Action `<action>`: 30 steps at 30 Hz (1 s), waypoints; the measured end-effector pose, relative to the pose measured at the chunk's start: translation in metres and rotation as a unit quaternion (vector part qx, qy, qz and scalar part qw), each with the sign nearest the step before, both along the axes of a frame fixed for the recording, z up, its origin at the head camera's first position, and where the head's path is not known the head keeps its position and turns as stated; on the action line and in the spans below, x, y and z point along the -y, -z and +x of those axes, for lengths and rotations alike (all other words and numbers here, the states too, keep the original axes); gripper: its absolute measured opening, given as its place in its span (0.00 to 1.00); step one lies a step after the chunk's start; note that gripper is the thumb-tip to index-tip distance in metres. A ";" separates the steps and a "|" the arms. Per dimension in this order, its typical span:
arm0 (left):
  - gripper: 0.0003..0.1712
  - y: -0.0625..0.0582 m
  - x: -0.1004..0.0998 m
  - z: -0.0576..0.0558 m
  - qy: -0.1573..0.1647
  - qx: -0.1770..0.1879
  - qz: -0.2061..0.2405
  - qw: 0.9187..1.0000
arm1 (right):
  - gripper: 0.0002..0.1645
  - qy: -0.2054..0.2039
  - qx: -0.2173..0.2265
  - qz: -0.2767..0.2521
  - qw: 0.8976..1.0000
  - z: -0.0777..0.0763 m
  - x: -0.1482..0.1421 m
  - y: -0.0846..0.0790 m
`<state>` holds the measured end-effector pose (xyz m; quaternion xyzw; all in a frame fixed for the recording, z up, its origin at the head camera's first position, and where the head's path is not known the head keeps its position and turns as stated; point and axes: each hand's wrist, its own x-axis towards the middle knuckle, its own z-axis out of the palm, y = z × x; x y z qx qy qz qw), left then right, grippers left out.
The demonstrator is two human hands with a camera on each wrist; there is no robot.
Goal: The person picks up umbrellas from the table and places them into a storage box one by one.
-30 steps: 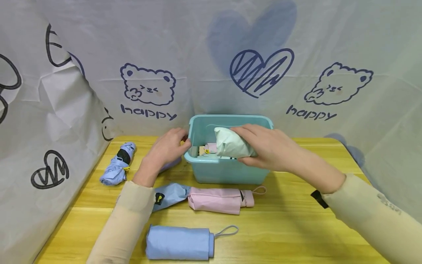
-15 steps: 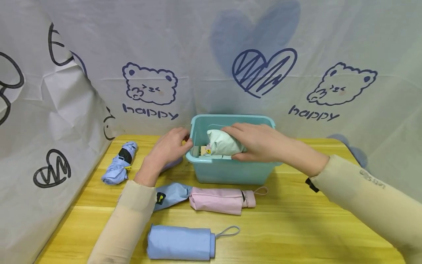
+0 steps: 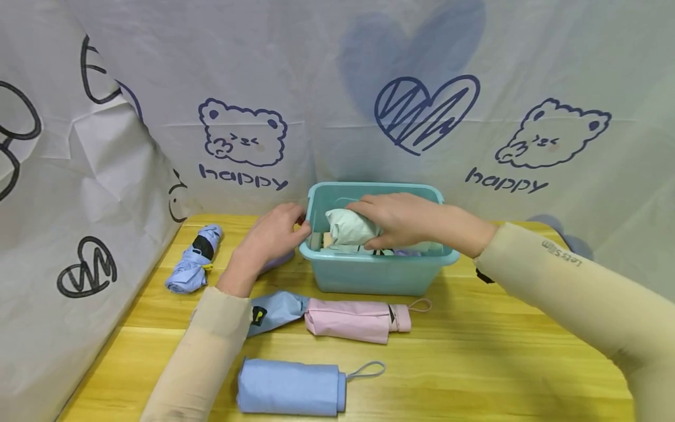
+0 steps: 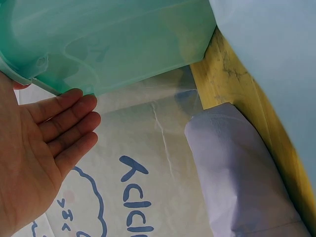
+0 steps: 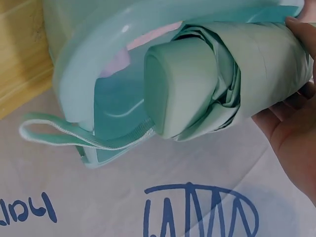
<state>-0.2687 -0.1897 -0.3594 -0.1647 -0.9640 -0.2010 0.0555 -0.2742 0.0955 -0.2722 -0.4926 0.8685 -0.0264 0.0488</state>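
My right hand [image 3: 399,220] grips a mint-green folded umbrella [image 3: 350,227] low in the mouth of the teal plastic bin [image 3: 369,276]. In the right wrist view, the umbrella's handle end [image 5: 180,86] and wrist loop point away from the palm. At the bin's left end is my left hand [image 3: 274,234], its thumb at the rim. The left wrist view shows that hand's fingers [image 4: 74,118] nearly straight, the foremost touching the bin's wall. Other items inside the bin are partly hidden by the umbrella and the right hand.
On the wooden table [image 3: 474,351] lie a blue umbrella [image 3: 290,387], a pink umbrella [image 3: 348,319], a grey-blue umbrella [image 3: 279,312] and a loosely wrapped blue umbrella [image 3: 194,259]. A purple umbrella [image 4: 237,173] lies left of the bin. Printed cloth [image 3: 337,135] hangs behind.
My right hand has moved left and slightly down with the mint-green umbrella, bringing it deeper into the bin. My left hand stays at the bin's left rim.
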 end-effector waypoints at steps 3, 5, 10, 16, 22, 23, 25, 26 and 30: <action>0.16 -0.001 0.000 0.000 -0.003 0.001 -0.001 1.000 | 0.47 -0.001 0.017 0.012 1.000 -0.007 0.005 0.003; 0.17 -0.001 0.000 -0.001 -0.003 -0.001 -0.002 1.000 | 0.47 0.000 0.025 0.023 0.999 -0.012 0.009 0.005; 0.15 -0.001 0.000 -0.001 0.002 -0.006 -0.004 1.000 | 0.49 0.005 0.052 0.051 0.997 -0.023 0.018 0.012; 0.14 0.001 0.000 -0.001 0.005 -0.010 -0.005 1.000 | 0.49 -0.006 0.084 0.067 0.994 -0.037 0.026 0.021; 0.15 -0.001 0.000 0.000 0.003 -0.008 -0.008 1.000 | 0.47 -0.024 0.093 0.087 0.992 -0.050 0.038 0.031; 0.15 -0.001 -0.001 -0.001 0.003 -0.006 -0.008 1.000 | 0.47 -0.027 0.096 0.091 0.991 -0.051 0.039 0.033; 0.15 -0.002 -0.001 0.000 0.003 -0.004 -0.008 1.000 | 0.46 -0.034 0.102 0.097 0.989 -0.055 0.043 0.037; 0.15 -0.002 -0.001 0.000 0.003 -0.003 -0.007 1.000 | 0.45 -0.039 0.105 0.100 0.989 -0.056 0.045 0.039; 0.16 -0.001 -0.001 -0.001 0.003 -0.001 -0.005 1.000 | 0.39 -0.053 0.123 0.114 0.984 -0.060 0.053 0.047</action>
